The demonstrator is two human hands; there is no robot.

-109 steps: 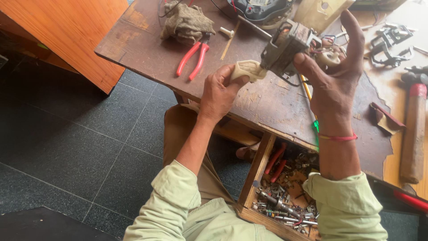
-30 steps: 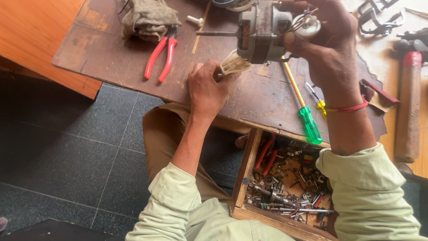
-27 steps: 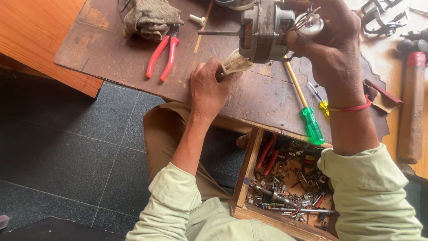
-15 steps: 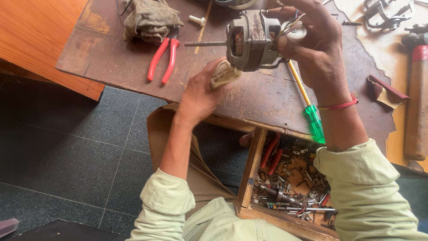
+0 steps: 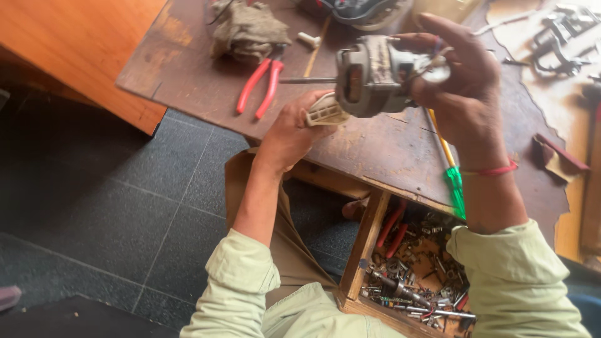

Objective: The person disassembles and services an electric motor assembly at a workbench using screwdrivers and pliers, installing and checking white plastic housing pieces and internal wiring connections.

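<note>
Both hands are busy: the right hand [image 5: 466,103] clasps a small electric motor [image 5: 372,75] above the surface [image 5: 375,147], shaft pointing to 9 o'clock, while the left hand [image 5: 291,134] pinches a pale plastic piece [image 5: 325,112]. Likely heavy, rigid metal (wiring end fragile); grip the casing.

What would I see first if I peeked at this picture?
A grey motor with a thin shaft, held up over the table in the right hand. The left hand holds a small cream piece against it. Red pliers lie on the table beyond, and an open drawer of metal bits sits below.
</note>
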